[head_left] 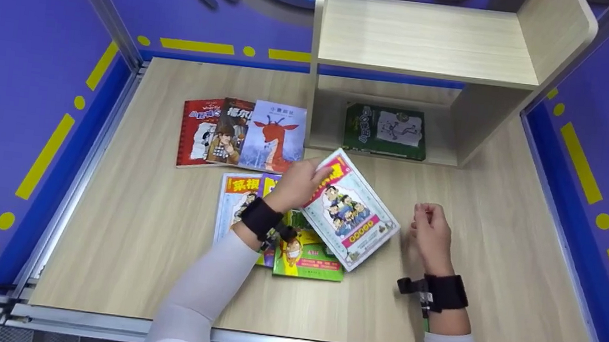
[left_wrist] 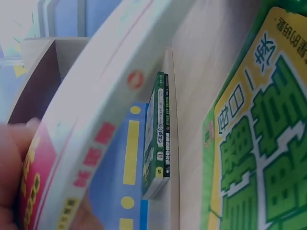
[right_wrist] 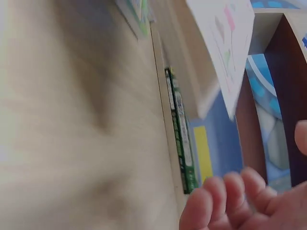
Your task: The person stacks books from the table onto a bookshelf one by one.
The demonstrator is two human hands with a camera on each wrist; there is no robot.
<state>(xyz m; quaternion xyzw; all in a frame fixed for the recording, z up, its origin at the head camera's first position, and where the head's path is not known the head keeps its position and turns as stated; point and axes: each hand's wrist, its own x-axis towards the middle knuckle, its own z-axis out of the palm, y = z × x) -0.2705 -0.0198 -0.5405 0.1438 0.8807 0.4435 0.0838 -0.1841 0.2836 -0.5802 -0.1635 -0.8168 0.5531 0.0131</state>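
Note:
My left hand [head_left: 296,184] grips a pale blue comic book [head_left: 359,214] by its upper left edge, thumb on the cover. Tilted, the book overlaps the table books in the head view; its white spine [left_wrist: 108,112] crosses the left wrist view. Under that hand lie a green-and-yellow book [head_left: 308,263], a purple book partly hidden by the wrist, and a light blue book with an orange title band [head_left: 245,185]. My right hand [head_left: 433,234] hovers right of the held book, holding nothing, its fingers [right_wrist: 218,199] loosely bent.
A pale wooden shelf unit [head_left: 431,39] stands at the back. Two green books [head_left: 386,131] lie stacked flat in its lower compartment. Left of it, a red book [head_left: 194,135], a dark book [head_left: 227,142] and a deer-cover book [head_left: 274,139] overlap in a row. Blue panels enclose the table.

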